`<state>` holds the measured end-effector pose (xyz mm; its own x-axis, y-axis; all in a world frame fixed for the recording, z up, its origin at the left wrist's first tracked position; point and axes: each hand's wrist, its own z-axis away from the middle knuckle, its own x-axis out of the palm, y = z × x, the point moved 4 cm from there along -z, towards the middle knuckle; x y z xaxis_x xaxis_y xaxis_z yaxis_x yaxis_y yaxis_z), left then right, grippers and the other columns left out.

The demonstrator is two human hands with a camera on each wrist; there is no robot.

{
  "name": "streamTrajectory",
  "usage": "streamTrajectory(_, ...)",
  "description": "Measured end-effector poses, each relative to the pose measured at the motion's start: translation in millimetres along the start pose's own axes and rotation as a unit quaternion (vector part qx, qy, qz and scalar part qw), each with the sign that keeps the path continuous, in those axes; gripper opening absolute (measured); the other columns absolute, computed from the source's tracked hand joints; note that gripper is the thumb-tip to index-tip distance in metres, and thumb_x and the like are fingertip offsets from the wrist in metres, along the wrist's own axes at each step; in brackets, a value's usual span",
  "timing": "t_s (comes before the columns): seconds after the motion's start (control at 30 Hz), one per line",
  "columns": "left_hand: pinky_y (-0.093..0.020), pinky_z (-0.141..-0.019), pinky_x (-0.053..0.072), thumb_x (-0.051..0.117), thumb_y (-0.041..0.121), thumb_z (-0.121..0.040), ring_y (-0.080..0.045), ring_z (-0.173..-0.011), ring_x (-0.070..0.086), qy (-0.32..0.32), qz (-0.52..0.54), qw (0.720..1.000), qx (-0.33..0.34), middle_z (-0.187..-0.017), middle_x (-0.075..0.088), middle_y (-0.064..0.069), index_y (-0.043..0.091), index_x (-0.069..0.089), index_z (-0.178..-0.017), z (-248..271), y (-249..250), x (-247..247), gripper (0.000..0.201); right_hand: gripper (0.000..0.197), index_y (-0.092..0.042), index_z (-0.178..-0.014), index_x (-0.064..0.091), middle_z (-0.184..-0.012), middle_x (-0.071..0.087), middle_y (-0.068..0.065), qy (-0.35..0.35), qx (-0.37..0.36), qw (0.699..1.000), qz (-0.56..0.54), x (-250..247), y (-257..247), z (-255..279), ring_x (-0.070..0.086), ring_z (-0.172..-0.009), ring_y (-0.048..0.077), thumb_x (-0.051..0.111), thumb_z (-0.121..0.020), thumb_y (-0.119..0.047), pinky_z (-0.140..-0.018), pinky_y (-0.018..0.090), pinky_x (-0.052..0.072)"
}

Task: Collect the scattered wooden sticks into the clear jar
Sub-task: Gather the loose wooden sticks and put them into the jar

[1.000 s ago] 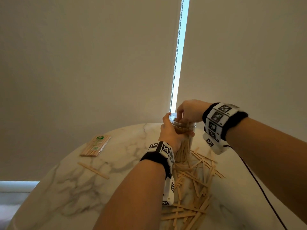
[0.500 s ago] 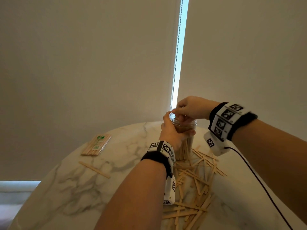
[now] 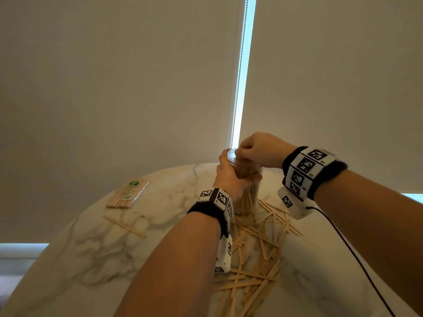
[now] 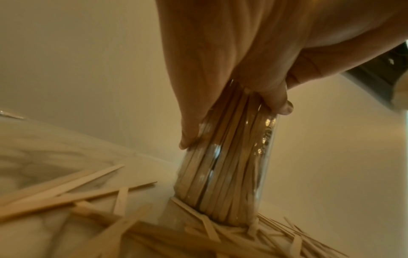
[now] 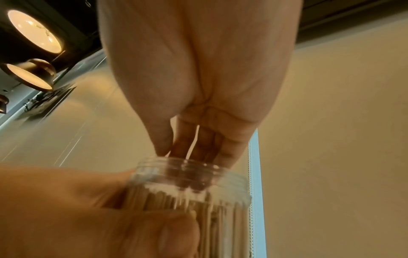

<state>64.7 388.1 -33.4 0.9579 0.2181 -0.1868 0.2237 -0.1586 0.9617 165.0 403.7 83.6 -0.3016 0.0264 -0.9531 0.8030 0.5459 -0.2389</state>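
Observation:
A clear jar [image 3: 251, 179] packed with upright wooden sticks stands on the marble table [image 3: 91, 259]. My left hand [image 3: 229, 175] grips its upper body, fingers and thumb wrapped round the wall [image 4: 232, 174]. My right hand [image 3: 256, 149] hangs over the jar's mouth. In the right wrist view its fingers [image 5: 205, 144] point straight down, with their tips inside the threaded rim [image 5: 192, 174] above the stick tops; no stick shows between them. Scattered sticks [image 3: 256, 248] lie in a heap around the jar's foot and toward me [image 4: 88, 197].
A single stick [image 3: 124, 226] lies apart on the left. Farther left is a wrapped pack of sticks [image 3: 128, 193]. A black cable [image 3: 357, 259] runs from my right wrist across the table's right side. Window blinds hang close behind the table.
My right hand lifted slightly off the jar's mouth, then came back down with its fingertips inside the rim. The left hand has kept its hold on the jar.

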Motion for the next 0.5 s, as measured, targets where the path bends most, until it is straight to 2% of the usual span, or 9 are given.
streamTrajectory(0.07, -0.033, -0.098, 0.046, 0.090, 0.036, -0.068, -0.022, -0.125, 0.053, 0.005, 0.001, 1.000, 0.003, -0.138, 0.049, -0.001, 0.038, 0.011, -0.151, 3, 3, -1, 0.114, 0.030, -0.018, -0.083, 0.073, -0.082, 0.068, -0.004, 0.079, -0.005, 0.996, -0.043, -6, 6, 10, 0.062, -0.075, 0.012, 0.053, -0.099, -0.036, -0.062, 0.025, 0.047)
streamTrajectory(0.13, -0.031, -0.100, 0.046, 0.090, 0.030, -0.070, -0.023, -0.127, 0.053, 0.013, -0.006, 1.000, 0.001, -0.138, 0.051, -0.001, 0.029, 0.010, -0.154, 6, 9, -3, 0.116, 0.032, -0.014, -0.083, 0.072, -0.082, 0.071, 0.000, 0.152, 0.004, 0.987, -0.053, -10, 17, 24, 0.065, -0.076, 0.017, 0.052, -0.098, -0.034, -0.067, 0.029, 0.051)
streamTrajectory(0.23, -0.041, -0.112, 0.040, 0.089, 0.037, -0.071, -0.030, -0.139, 0.043, -0.021, -0.065, 0.996, -0.065, -0.154, 0.041, -0.010, 0.021, -0.016, -0.158, 13, 18, -6, 0.137, 0.033, -0.006, -0.079, 0.072, -0.080, 0.071, 0.006, 0.179, 0.087, 0.977, -0.080, -10, 49, 45, 0.065, -0.076, 0.021, 0.052, -0.095, -0.026, -0.064, 0.028, 0.048)
streamTrajectory(0.27, -0.044, -0.114, 0.038, 0.088, 0.043, -0.069, -0.031, -0.141, 0.042, -0.037, -0.112, 0.989, -0.090, -0.157, 0.038, -0.012, 0.019, -0.022, -0.157, 20, 22, -8, 0.143, 0.032, -0.003, -0.082, 0.073, -0.082, 0.072, 0.010, 0.136, 0.113, 0.983, -0.052, -2, 61, 49, 0.067, -0.078, 0.024, 0.051, -0.095, -0.023, -0.067, 0.031, 0.051)
streamTrajectory(0.3, -0.045, -0.113, 0.039, 0.087, 0.051, -0.068, -0.032, -0.139, 0.044, -0.051, -0.178, 0.977, -0.102, -0.157, 0.039, -0.012, 0.016, -0.017, -0.158, 30, 28, -12, 0.142, 0.030, -0.003, -0.091, 0.074, -0.089, 0.073, 0.011, 0.066, 0.143, 0.987, -0.019, 10, 69, 52, 0.068, -0.082, 0.025, 0.051, -0.096, -0.021, -0.072, 0.034, 0.054)
streamTrajectory(0.33, -0.043, -0.109, 0.044, 0.083, 0.060, -0.067, -0.030, -0.133, 0.050, -0.070, -0.259, 0.958, -0.099, -0.152, 0.045, -0.012, 0.013, 0.000, -0.160, 43, 35, -17, 0.133, 0.030, -0.003, -0.105, 0.072, -0.102, 0.073, 0.011, -0.007, 0.170, 0.985, 0.026, 26, 78, 54, 0.067, -0.088, 0.025, 0.049, -0.100, -0.022, -0.080, 0.035, 0.055)
streamTrajectory(0.4, -0.036, -0.096, 0.049, 0.072, 0.072, -0.072, -0.027, -0.118, 0.058, -0.122, -0.420, 0.896, -0.078, -0.136, 0.058, -0.009, 0.010, 0.041, -0.144, 77, 43, -27, 0.099, 0.049, -0.007, -0.131, 0.060, -0.128, 0.064, 0.012, -0.099, 0.203, 0.970, 0.090, 52, 87, 64, 0.062, -0.105, 0.025, 0.042, -0.104, -0.043, -0.091, 0.034, 0.050)
streamTrajectory(0.43, -0.035, -0.095, 0.048, 0.067, 0.077, -0.073, -0.027, -0.117, 0.057, -0.150, -0.483, 0.860, -0.074, -0.132, 0.059, -0.008, 0.010, 0.049, -0.137, 96, 40, -31, 0.094, 0.062, -0.010, -0.140, 0.054, -0.138, 0.058, 0.011, -0.148, 0.212, 0.961, 0.098, 64, 90, 69, 0.058, -0.117, 0.025, 0.037, -0.102, -0.056, -0.099, 0.036, 0.046)
streamTrajectory(0.5, -0.040, -0.102, 0.044, 0.061, 0.090, -0.061, -0.030, -0.125, 0.048, -0.198, -0.563, 0.794, -0.113, -0.141, 0.048, -0.012, 0.009, 0.045, -0.141, 132, 23, -41, 0.115, 0.077, -0.015, -0.147, 0.047, -0.147, 0.052, 0.006, -0.210, 0.200, 0.952, 0.098, 81, 86, 80, 0.049, -0.133, 0.024, 0.032, -0.096, -0.071, -0.109, 0.038, 0.038)
